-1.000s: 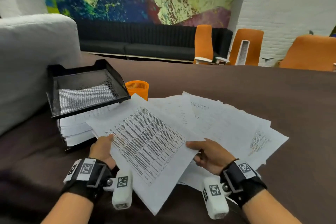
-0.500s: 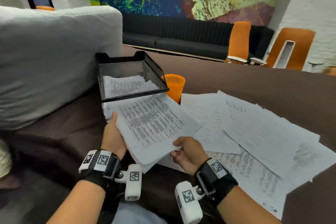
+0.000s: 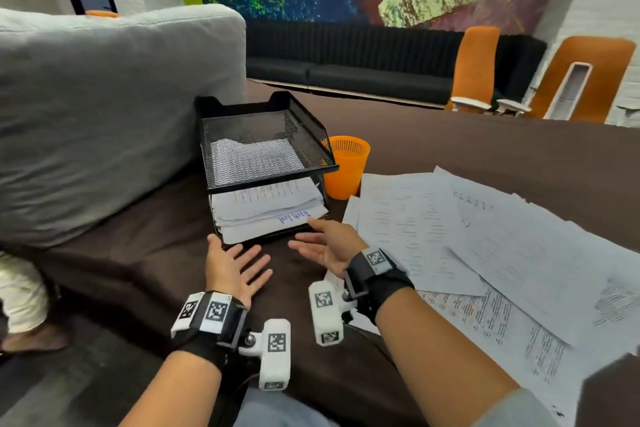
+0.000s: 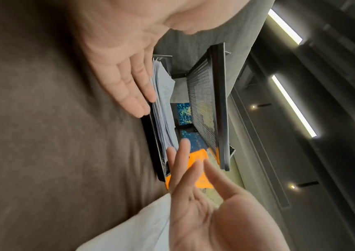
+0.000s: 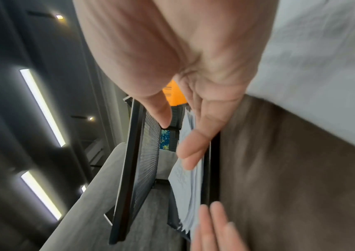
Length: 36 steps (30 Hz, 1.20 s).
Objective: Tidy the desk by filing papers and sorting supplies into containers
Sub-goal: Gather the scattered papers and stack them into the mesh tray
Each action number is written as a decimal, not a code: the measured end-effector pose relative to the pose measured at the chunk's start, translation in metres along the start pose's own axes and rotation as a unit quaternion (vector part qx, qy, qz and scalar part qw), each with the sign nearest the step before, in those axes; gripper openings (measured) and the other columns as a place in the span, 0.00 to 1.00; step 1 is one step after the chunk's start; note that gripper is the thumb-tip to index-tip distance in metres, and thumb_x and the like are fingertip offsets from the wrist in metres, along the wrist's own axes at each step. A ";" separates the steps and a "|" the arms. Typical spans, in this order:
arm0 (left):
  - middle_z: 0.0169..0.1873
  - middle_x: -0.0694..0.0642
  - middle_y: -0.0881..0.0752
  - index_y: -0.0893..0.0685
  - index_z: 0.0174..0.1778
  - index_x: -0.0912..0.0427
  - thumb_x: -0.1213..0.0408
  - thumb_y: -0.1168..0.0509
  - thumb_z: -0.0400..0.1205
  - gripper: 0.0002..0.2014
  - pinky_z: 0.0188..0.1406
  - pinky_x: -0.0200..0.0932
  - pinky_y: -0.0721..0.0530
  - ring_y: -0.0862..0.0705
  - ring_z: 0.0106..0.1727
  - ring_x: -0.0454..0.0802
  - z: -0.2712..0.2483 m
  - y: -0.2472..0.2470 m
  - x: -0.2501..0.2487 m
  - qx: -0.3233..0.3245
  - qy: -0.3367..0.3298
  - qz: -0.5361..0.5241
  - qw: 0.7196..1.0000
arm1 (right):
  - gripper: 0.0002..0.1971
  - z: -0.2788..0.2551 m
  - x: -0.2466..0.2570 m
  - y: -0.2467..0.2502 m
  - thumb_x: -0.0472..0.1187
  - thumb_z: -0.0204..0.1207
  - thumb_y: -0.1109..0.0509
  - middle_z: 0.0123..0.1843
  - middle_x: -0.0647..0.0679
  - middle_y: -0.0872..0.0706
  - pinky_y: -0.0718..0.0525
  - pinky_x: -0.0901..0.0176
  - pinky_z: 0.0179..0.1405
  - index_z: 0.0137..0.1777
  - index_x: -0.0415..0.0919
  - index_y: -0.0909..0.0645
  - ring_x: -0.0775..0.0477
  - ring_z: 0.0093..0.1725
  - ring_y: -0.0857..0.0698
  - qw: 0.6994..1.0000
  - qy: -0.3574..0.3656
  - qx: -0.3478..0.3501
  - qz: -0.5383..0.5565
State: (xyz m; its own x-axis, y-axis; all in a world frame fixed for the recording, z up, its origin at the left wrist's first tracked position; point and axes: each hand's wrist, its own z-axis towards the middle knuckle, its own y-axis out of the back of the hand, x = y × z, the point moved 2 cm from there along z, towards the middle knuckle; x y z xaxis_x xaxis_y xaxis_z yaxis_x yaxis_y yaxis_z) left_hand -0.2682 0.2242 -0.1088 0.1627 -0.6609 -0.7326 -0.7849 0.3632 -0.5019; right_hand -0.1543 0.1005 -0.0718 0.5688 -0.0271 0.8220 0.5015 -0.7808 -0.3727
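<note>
A black mesh two-tier tray (image 3: 270, 182) stands at the left on the brown table. Its lower tier holds a stack of papers (image 3: 266, 213) with blue handwriting on the top sheet. Just in front of the tray's lower rim my left hand (image 3: 239, 250) is open, fingers straight, holding nothing. My right hand (image 3: 308, 236) is open too, one fingertip close to the stack's front right corner. The left wrist view shows my left fingers (image 4: 133, 91) beside the stack's edge (image 4: 163, 110). In the right wrist view my right fingers (image 5: 193, 144) lie against the stack (image 5: 187, 186).
An orange mesh cup (image 3: 346, 166) stands right of the tray. Several loose printed sheets (image 3: 467, 236) lie spread over the table's right side. A grey cushion (image 3: 104, 114) rises at the left behind the tray. Orange chairs (image 3: 478, 66) and a black sofa stand beyond the table.
The printed sheets that both hands held went into the tray's lower tier. Both hands have let go and drawn back a little, now open. The head view has turned left.
</note>
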 end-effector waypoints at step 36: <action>0.65 0.57 0.20 0.27 0.76 0.60 0.72 0.29 0.78 0.29 0.68 0.57 0.20 0.19 0.66 0.62 -0.032 -0.145 0.104 0.139 -0.115 0.477 0.860 | 0.30 -0.112 0.037 0.256 0.62 0.75 0.37 0.67 0.47 0.19 0.19 0.48 0.60 0.74 0.49 0.31 0.40 0.64 0.19 0.615 0.019 -0.293 -0.732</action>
State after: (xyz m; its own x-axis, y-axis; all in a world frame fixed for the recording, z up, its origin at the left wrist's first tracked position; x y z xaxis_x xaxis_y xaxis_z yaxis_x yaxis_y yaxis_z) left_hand -0.1566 0.0816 -0.0971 -0.3369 0.1604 -0.9278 -0.4597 0.8319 0.3108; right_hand -0.0779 -0.1706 -0.0887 -0.2323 0.9669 0.1059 0.1309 -0.0768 0.9884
